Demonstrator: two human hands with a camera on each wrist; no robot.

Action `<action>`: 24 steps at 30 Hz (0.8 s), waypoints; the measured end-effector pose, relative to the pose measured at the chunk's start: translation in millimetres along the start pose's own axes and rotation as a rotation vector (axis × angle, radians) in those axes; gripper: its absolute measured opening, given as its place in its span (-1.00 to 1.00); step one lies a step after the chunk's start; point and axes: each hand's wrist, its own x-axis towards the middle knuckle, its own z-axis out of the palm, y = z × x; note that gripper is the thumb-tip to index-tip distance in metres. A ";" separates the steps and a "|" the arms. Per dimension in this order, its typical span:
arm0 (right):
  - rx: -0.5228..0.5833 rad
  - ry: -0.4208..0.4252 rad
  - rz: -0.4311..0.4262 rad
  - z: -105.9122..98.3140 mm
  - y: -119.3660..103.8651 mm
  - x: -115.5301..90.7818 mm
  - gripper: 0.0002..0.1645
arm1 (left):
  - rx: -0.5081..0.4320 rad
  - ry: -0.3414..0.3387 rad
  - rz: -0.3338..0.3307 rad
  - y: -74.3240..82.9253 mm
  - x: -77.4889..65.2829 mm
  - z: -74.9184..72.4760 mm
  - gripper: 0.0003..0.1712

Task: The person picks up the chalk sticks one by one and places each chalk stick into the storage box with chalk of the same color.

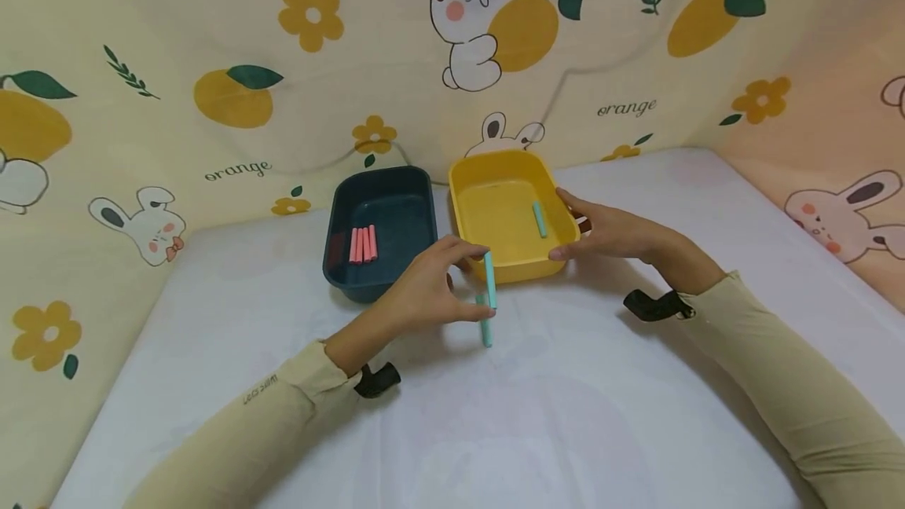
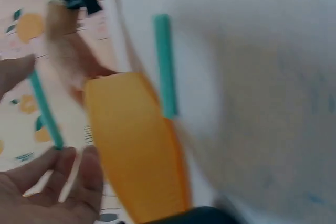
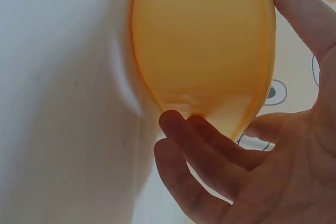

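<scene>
My left hand pinches a teal chalk stick by its two ends, between thumb and fingertip, just in front of the yellow bin. A second teal chalk stick lies on the white table below that hand, partly hidden behind it in the head view. Inside the yellow bin, toward its right side, rests another teal stick. My right hand grips the bin's right end, with the fingers spread along its wall. In the right wrist view, fingertips touch the bin's outer wall.
Left of the yellow bin stands a dark blue bin holding several pink chalk sticks. Behind both, a patterned cloth backdrop rises from the table's far edge. The white cloth covers the table in front.
</scene>
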 end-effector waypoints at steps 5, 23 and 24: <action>-0.008 -0.004 0.006 1.6 -0.8 1.0 0.41 | -0.010 -0.031 0.047 -6.8 11.9 0.4 -0.12; -0.042 0.001 -0.001 0.1 2.3 0.0 0.38 | -0.100 0.021 0.091 -22.1 83.2 -20.9 -0.11; -0.041 0.000 -0.005 0.3 1.9 -0.1 0.37 | -0.107 0.022 0.085 -23.0 86.8 -21.3 -0.11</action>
